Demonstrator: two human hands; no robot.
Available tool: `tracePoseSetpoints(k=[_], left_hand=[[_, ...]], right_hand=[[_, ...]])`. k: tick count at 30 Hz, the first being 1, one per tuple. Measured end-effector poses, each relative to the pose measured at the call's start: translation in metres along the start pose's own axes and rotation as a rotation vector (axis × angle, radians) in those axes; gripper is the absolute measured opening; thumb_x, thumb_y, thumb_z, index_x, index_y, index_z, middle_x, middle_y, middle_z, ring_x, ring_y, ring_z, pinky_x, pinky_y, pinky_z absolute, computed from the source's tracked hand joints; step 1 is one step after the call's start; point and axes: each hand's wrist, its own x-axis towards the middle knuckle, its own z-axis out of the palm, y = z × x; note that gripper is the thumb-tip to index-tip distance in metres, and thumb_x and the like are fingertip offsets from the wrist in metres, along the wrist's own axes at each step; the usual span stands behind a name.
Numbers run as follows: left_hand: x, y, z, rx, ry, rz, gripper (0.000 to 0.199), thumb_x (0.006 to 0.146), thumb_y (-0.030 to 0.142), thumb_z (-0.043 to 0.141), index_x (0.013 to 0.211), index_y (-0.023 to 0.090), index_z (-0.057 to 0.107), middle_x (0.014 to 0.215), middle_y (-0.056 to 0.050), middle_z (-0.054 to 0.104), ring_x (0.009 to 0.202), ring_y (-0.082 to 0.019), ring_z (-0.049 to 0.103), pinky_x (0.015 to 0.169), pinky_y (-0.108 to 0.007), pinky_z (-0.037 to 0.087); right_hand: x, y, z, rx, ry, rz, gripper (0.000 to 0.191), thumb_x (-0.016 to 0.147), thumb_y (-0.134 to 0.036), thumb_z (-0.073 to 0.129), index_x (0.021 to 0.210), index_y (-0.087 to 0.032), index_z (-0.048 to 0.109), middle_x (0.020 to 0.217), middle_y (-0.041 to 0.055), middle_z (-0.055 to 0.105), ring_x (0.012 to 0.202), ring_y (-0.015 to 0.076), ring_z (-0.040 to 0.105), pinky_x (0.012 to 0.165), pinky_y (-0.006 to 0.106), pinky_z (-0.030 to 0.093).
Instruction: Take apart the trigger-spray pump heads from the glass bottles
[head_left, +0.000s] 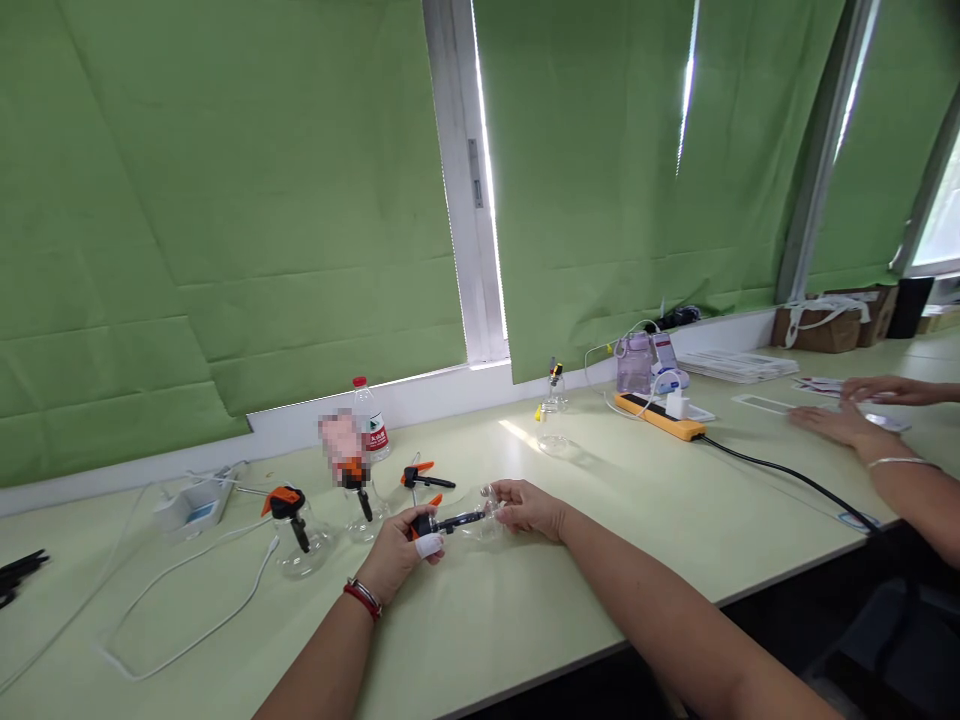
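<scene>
Green blinds [225,200] cover the windows behind a pale desk [585,580]. Over the desk, a clear bottle [474,528] with a black-and-orange head is held sideways between two hands; whether it touches the surface, I cannot tell. At its head end, the left hand [397,545] has a closed grip, fingers curled behind and white-wrapped thumb in front, its forearm angling forward and inward. At its other end, the right hand [529,508] closes bent fingers around the clear plastic, forearm slanting in from the right, palm turned inward. Just beyond the bottle lies a loose sprayer head [420,475]. To its left stand two bottles with similar heads [300,555], and behind those a red-capped water bottle [375,425]. Well to its right are an orange power strip [660,417] and, farther off, a co-worker's hands [836,422].
</scene>
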Motion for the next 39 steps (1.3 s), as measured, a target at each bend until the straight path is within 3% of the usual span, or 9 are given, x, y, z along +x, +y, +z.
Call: tracePoseSetpoints(k=[4,10,12,15,17,26,34,39], left_hand=[[-0.0004,-0.0002,0.0011,0.008,-0.009,-0.005,0.055,0.056,0.031,0.078,0.104,0.014,0.06,0.064,0.0,0.064,0.055,-0.016,0.062,0.058,-0.031,0.051],[0.0025,-0.0046,-0.0006,-0.036,-0.007,0.002,0.054,0.056,0.029,0.077,0.104,0.012,0.059,0.065,0.0,0.063,0.056,-0.016,0.062,0.056,-0.03,0.051],[0.0031,-0.0051,-0.0018,-0.053,0.008,0.007,0.053,0.058,0.03,0.076,0.105,0.012,0.059,0.064,0.001,0.063,0.055,-0.016,0.062,0.055,-0.029,0.05],[0.0037,-0.0052,-0.0033,-0.067,0.037,0.017,0.052,0.06,0.031,0.075,0.105,0.012,0.058,0.062,0.001,0.062,0.055,-0.016,0.062,0.055,-0.029,0.05],[0.0038,-0.0051,-0.0035,-0.068,0.037,0.02,0.052,0.06,0.031,0.075,0.105,0.011,0.058,0.062,0.001,0.062,0.055,-0.015,0.061,0.054,-0.028,0.049],[0.0002,-0.0025,0.0004,-0.017,-0.005,-0.002,0.054,0.057,0.028,0.077,0.104,0.011,0.058,0.063,0.0,0.064,0.053,-0.015,0.061,0.055,-0.029,0.05],[0.0037,-0.0048,-0.0022,-0.045,0.025,0.017,0.052,0.061,0.03,0.074,0.105,0.01,0.057,0.061,0.0,0.063,0.054,-0.015,0.061,0.055,-0.029,0.05],[0.0016,-0.002,-0.0003,-0.047,0.013,-0.001,0.053,0.058,0.029,0.076,0.104,0.011,0.059,0.062,0.001,0.063,0.053,-0.015,0.061,0.055,-0.03,0.05]], right_hand=[[0.0017,0.0002,0.0013,-0.039,0.003,0.036,0.046,0.068,-0.046,0.066,0.1,-0.013,0.062,0.078,0.0044,0.064,0.045,0.0047,0.043,0.04,0.02,0.021],[0.005,0.0057,0.0014,-0.077,0.034,0.054,0.05,0.073,-0.055,0.057,0.096,-0.011,0.064,0.076,0.0074,0.066,0.044,0.006,0.045,0.039,0.02,0.021],[0.0053,0.0076,0.0009,-0.074,0.031,0.041,0.056,0.071,-0.057,0.059,0.104,-0.012,0.061,0.083,0.0088,0.066,0.048,0.0072,0.05,0.039,0.02,0.022],[0.0041,0.0082,-0.0001,-0.035,0.008,-0.018,0.073,0.065,-0.052,0.068,0.127,-0.021,0.045,0.11,0.0107,0.058,0.06,0.0099,0.058,0.04,0.018,0.028],[0.0027,0.0072,-0.0001,-0.03,0.003,-0.026,0.081,0.063,-0.047,0.072,0.133,-0.026,0.038,0.116,0.0105,0.054,0.062,0.0102,0.06,0.041,0.018,0.031],[0.0038,0.006,0.0032,-0.044,0.024,0.019,0.047,0.075,-0.045,0.06,0.112,-0.017,0.053,0.084,0.0042,0.063,0.044,0.0045,0.047,0.039,0.019,0.026],[0.0009,0.0033,0.0029,-0.051,-0.006,-0.001,0.076,0.065,-0.043,0.073,0.13,-0.029,0.038,0.109,0.0061,0.055,0.059,0.0081,0.056,0.041,0.018,0.031],[0.0022,0.0034,0.0042,-0.011,0.0,0.003,0.062,0.065,-0.041,0.072,0.119,-0.02,0.048,0.092,0.0042,0.06,0.052,0.0056,0.047,0.043,0.019,0.033]])
